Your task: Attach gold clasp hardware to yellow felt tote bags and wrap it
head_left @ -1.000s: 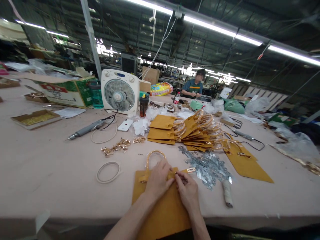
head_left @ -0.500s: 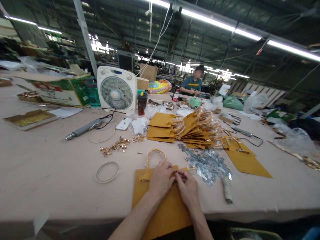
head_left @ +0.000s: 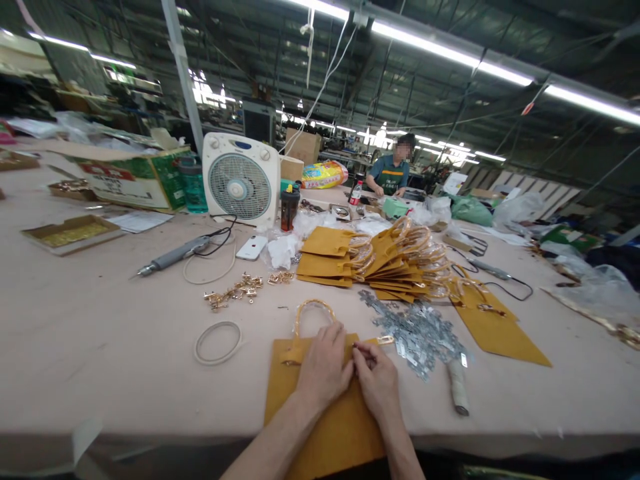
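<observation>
A mustard-yellow bag panel (head_left: pixel 325 447) lies at the table's front edge, with a plastic-wrapped looped handle (head_left: pixel 315 303) standing up from its top left. My left hand (head_left: pixel 323 367) rests over the panel's upper part, its fingers together and curled at the top edge. Close beside it, my right hand (head_left: pixel 375 377) is closed in a pinch at the top right of the panel. What its fingertips hold is small and mostly hidden. Past that hand a short yellow strap ends in a gold metal piece (head_left: pixel 386 340).
Flat metal plates (head_left: pixel 420 333) lie in a pile right of the panel, near a wrapped roll (head_left: pixel 457 387). Behind are stacked yellow bags (head_left: pixel 325 241), gold fittings (head_left: pixel 235 291), a tape ring (head_left: pixel 197 347), an electric screwdriver (head_left: pixel 173 257) and a fan (head_left: pixel 240 180). A co-worker (head_left: pixel 393 173) sits opposite.
The view has shifted slightly. My left hand's fingers have drawn a little away from my right fingertips, and the strap end sits slightly differently.
</observation>
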The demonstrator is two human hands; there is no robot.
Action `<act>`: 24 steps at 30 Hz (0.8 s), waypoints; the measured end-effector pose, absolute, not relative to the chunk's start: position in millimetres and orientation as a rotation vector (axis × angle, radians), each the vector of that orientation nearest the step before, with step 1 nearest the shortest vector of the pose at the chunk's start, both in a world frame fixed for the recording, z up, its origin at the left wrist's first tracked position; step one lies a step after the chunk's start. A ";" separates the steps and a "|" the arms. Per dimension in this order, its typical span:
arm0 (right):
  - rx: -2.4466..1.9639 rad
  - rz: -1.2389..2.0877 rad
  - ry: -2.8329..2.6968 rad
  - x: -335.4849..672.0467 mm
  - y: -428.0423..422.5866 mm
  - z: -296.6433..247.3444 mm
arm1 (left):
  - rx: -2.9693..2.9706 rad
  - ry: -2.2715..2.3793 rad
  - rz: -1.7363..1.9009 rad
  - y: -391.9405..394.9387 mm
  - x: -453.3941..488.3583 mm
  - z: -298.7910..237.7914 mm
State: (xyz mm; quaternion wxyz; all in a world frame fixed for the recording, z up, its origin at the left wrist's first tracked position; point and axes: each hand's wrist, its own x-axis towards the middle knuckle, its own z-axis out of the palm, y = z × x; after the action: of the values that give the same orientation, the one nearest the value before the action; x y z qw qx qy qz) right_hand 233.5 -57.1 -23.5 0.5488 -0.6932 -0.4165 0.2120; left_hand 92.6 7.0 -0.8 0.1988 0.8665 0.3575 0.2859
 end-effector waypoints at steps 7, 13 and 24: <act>-1.684 0.444 -1.050 230.9 -56.2 -22.8 | 2.465 1.389 0.615 7.6 89.8 10.4; -1.726 0.401 -1.076 230.2 -55.7 -24.9 | 2.438 1.341 0.469 41.3 92.7 18.5; -1.759 0.297 -1.142 224.3 -59.5 -24.9 | 2.365 1.343 0.363 57.6 99.2 15.9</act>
State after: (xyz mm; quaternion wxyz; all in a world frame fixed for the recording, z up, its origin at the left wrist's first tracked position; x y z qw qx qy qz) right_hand 224.3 -59.5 -24.9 0.4897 -0.7240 -0.4701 0.1223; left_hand 99.2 57.6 15.9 0.1977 0.8449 0.4798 0.1296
